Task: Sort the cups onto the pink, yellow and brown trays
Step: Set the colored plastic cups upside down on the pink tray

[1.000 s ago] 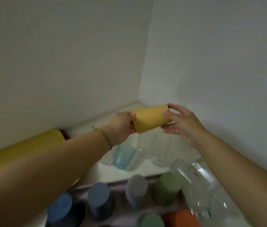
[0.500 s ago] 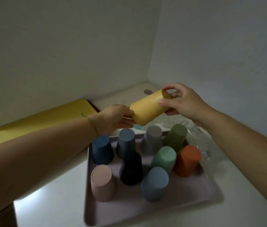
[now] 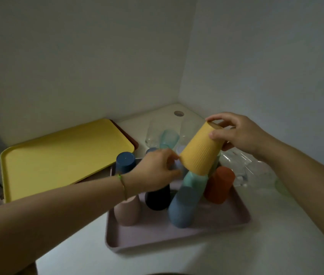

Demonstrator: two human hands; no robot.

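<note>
While both hands' grip holds it, the yellow cup (image 3: 201, 150) tilts above the pink tray (image 3: 177, 233).

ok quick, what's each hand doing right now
left hand: fingertips closed on the lower rim of the yellow cup
right hand: closed on the yellow cup's upper end, holding it tilted above the pink tray

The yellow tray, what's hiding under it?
A brown tray peeks out from under the yellow tray, only a thin edge at its far right corner. The rest is covered, so whether anything else lies beneath cannot be seen.
</note>
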